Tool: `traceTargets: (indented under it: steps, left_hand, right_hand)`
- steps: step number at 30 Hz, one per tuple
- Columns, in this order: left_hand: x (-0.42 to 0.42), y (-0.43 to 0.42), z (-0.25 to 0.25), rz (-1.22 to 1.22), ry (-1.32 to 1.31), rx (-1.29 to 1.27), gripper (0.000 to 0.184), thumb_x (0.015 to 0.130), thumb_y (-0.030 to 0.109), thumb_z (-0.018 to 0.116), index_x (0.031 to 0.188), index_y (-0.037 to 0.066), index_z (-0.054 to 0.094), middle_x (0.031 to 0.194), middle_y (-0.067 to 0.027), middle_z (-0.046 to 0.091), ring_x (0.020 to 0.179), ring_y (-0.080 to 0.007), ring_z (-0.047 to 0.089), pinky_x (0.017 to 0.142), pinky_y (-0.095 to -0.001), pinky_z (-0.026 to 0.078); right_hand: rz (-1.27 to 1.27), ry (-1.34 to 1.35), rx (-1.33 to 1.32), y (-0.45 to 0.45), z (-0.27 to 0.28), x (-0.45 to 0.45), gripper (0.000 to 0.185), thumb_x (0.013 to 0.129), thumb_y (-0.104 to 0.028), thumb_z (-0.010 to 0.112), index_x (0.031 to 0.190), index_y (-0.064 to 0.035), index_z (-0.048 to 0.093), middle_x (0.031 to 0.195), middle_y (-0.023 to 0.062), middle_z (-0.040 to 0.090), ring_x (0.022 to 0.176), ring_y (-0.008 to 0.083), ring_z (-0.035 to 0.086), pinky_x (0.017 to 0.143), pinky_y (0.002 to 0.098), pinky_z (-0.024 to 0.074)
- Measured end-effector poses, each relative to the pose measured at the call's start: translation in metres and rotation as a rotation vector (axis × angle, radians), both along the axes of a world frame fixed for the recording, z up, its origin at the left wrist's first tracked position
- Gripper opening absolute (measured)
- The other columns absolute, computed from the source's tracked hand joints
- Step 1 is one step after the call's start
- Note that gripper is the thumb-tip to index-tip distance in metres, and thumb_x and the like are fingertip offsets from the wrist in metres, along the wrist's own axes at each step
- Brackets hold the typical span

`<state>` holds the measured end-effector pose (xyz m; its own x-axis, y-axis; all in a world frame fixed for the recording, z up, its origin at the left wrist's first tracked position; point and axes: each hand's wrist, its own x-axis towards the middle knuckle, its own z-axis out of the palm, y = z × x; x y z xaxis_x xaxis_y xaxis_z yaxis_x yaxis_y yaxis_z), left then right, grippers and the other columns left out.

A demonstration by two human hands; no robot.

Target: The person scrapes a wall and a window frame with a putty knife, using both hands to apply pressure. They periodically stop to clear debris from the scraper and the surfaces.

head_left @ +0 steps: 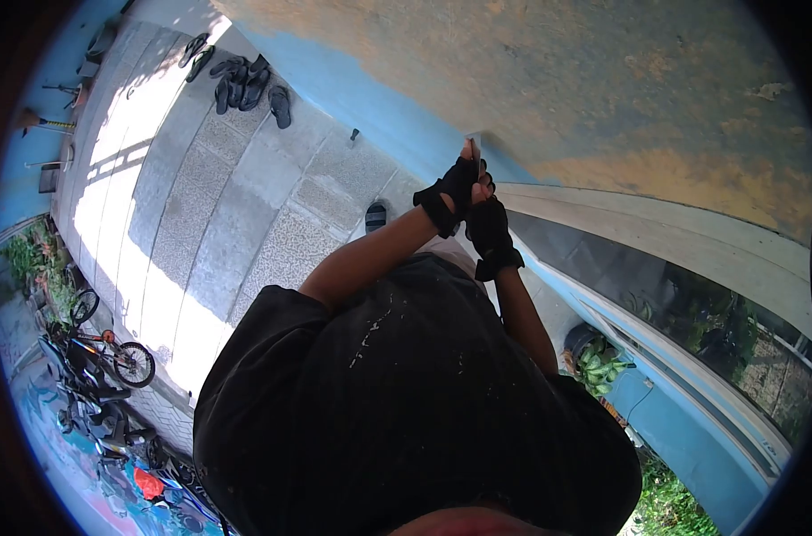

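Note:
A flat metal scraper has its thin blade up at the painted wall, whose paint is worn and patchy. My left hand, in a black fingerless glove, is closed around the scraper, with a finger laid along the blade. Just below it, my right hand, gloved the same way, is also closed; its fingers meet the left hand at the lower part of the tool. The handle is hidden inside the two hands.
A window with a pale frame runs along the right. Several dark sandals lie on the paved floor. A bicycle and motorbikes stand at lower left. A potted plant sits below the window.

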<state>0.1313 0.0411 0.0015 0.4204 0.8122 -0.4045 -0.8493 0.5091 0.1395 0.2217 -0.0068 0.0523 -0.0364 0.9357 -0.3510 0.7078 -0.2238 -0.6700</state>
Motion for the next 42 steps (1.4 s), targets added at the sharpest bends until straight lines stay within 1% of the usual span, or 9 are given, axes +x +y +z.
traceTargets:
  steps: [10,19,21,25,27,30,32,35,42]
  left_hand:
    - [-0.010,-0.005,0.000,-0.110,-0.096,0.104,0.065,0.085,0.072,0.042,0.054,0.016,0.034,0.048,0.0010,0.032,0.052,-0.0160,0.042,0.053,-0.0298,0.036]
    - [-0.020,-0.001,0.003,-0.105,-0.137,0.050,0.066,0.085,0.073,0.041,0.054,0.015,0.036,0.048,-0.0001,0.032,0.050,-0.0161,0.040,0.052,-0.0281,0.035]
    - [-0.015,-0.001,0.007,-0.160,-0.053,0.076,0.066,0.085,0.073,0.041,0.055,0.014,0.037,0.048,0.0001,0.032,0.051,-0.0156,0.039,0.053,-0.0274,0.035]
    - [-0.022,0.000,-0.002,-0.182,-0.190,0.137,0.065,0.085,0.072,0.041,0.055,0.015,0.037,0.048,0.0007,0.031,0.052,-0.0159,0.039,0.054,-0.0273,0.034]
    - [-0.019,-0.005,0.012,-0.156,-0.124,0.039,0.065,0.085,0.072,0.041,0.055,0.015,0.036,0.049,0.0012,0.030,0.053,-0.0163,0.038,0.055,-0.0283,0.034]
    - [-0.003,-0.006,0.003,-0.139,-0.109,0.149,0.065,0.085,0.073,0.040,0.056,0.015,0.037,0.049,0.0006,0.031,0.054,-0.0166,0.040,0.057,-0.0299,0.035]
    - [-0.003,-0.005,-0.003,-0.152,-0.074,0.149,0.066,0.084,0.074,0.040,0.056,0.015,0.038,0.050,0.0004,0.031,0.055,-0.0169,0.041,0.057,-0.0307,0.035]
    - [-0.013,-0.004,-0.008,-0.209,-0.095,0.205,0.065,0.084,0.074,0.041,0.056,0.015,0.038,0.049,-0.0001,0.032,0.055,-0.0175,0.042,0.058,-0.0303,0.036]
    - [0.009,-0.009,0.020,-0.170,-0.088,0.048,0.065,0.083,0.074,0.043,0.056,0.015,0.040,0.049,-0.0002,0.035,0.052,-0.0176,0.041,0.056,-0.0305,0.037]
  right_hand:
    - [-0.089,0.076,0.008,-0.004,0.003,-0.012,0.047,0.098,-0.041,0.039,0.091,0.0000,0.060,0.088,0.0256,0.063,0.086,0.0413,0.061,0.069,0.0450,0.0474]
    - [0.167,-0.117,0.192,-0.002,-0.010,-0.016,0.043,0.099,-0.037,0.039,0.090,-0.0012,0.061,0.080,0.0224,0.062,0.078,0.0408,0.061,0.063,0.0464,0.0459]
    - [-0.082,0.111,0.090,-0.010,-0.011,-0.014,0.044,0.099,-0.038,0.038,0.088,-0.0014,0.060,0.078,0.0228,0.061,0.078,0.0412,0.060,0.062,0.0466,0.0456]
    - [-0.048,-0.089,0.166,-0.009,-0.001,-0.026,0.044,0.100,-0.038,0.037,0.088,-0.0018,0.059,0.078,0.0226,0.061,0.077,0.0406,0.060,0.062,0.0463,0.0452]
    - [-0.080,-0.111,0.080,-0.011,-0.003,-0.023,0.045,0.099,-0.040,0.042,0.097,0.0005,0.061,0.081,0.0180,0.064,0.077,0.0295,0.063,0.065,0.0358,0.0472]
    - [-0.088,0.057,-0.038,-0.016,0.003,-0.002,0.046,0.099,-0.041,0.041,0.094,0.0008,0.061,0.081,0.0189,0.063,0.077,0.0321,0.062,0.064,0.0375,0.0460]
    - [-0.095,0.092,0.012,-0.017,0.005,-0.005,0.045,0.100,-0.039,0.041,0.089,-0.0002,0.060,0.075,0.0184,0.061,0.072,0.0335,0.060,0.061,0.0395,0.0438]
    - [-0.080,0.040,0.140,-0.018,0.004,-0.015,0.042,0.100,-0.036,0.037,0.089,-0.0026,0.059,0.083,0.0233,0.060,0.080,0.0391,0.060,0.064,0.0439,0.0450]
    - [-0.079,0.092,0.017,-0.016,0.014,0.011,0.041,0.100,-0.036,0.038,0.092,-0.0022,0.059,0.083,0.0220,0.061,0.082,0.0394,0.060,0.065,0.0437,0.0458]
